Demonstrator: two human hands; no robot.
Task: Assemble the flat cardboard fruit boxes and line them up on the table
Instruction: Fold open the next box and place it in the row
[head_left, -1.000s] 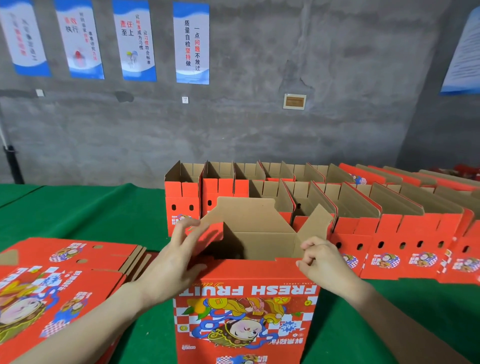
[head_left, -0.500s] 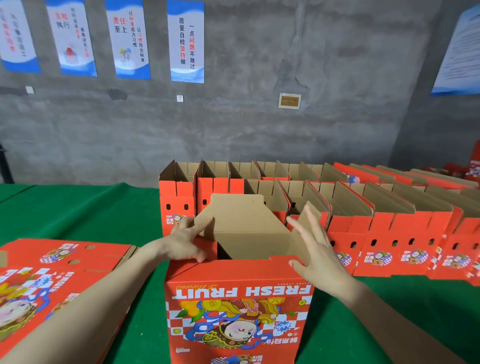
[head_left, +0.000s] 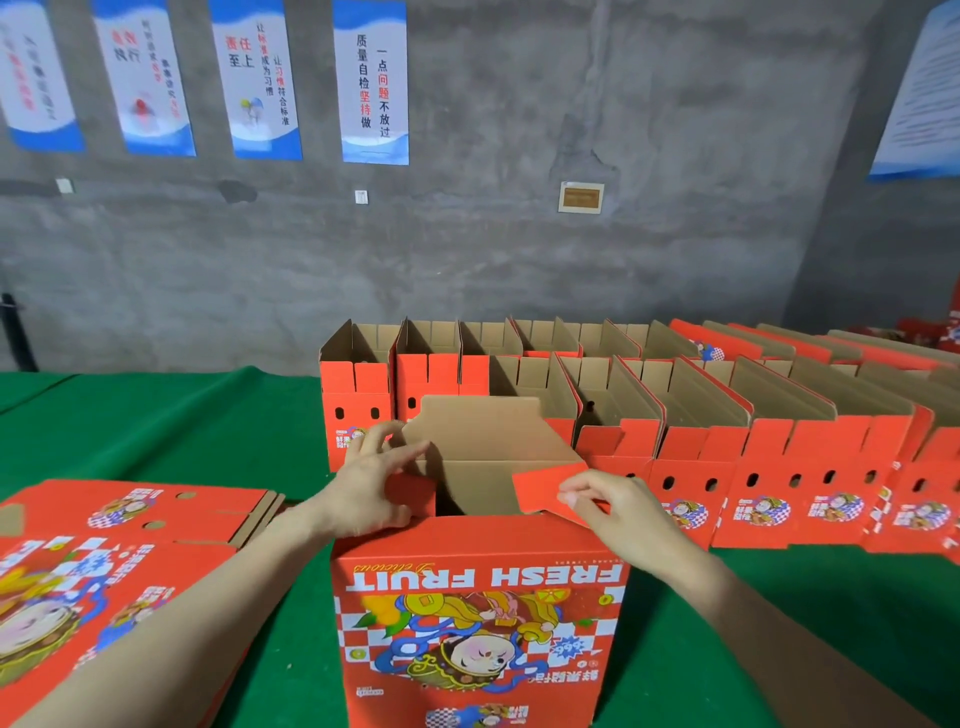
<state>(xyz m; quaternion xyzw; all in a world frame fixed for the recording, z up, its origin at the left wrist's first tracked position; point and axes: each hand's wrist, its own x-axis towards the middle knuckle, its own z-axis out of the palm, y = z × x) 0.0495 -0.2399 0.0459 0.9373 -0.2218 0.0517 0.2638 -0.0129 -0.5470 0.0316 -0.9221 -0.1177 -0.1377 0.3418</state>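
Note:
A red "FRESH FRUIT" box (head_left: 478, 613) stands open-topped on the green table (head_left: 171, 431) right in front of me, its print upside down. My left hand (head_left: 374, 488) grips the box's left side flap at the top left corner, fingers curled over it. My right hand (head_left: 608, 504) pinches the red right side flap (head_left: 540, 486), which is folded inward over the opening. The brown far flap (head_left: 483, 431) stands upright behind.
Two rows of assembled red boxes (head_left: 701, 457) with brown flaps up stretch from the table's centre to the right. A stack of flat red boxes (head_left: 104, 561) lies at my left. A concrete wall with posters (head_left: 371, 83) rises behind.
My right hand went from lying flat against the right flap to pinching it and folding it inward. My left hand stayed on the left flap. The camera came a little closer.

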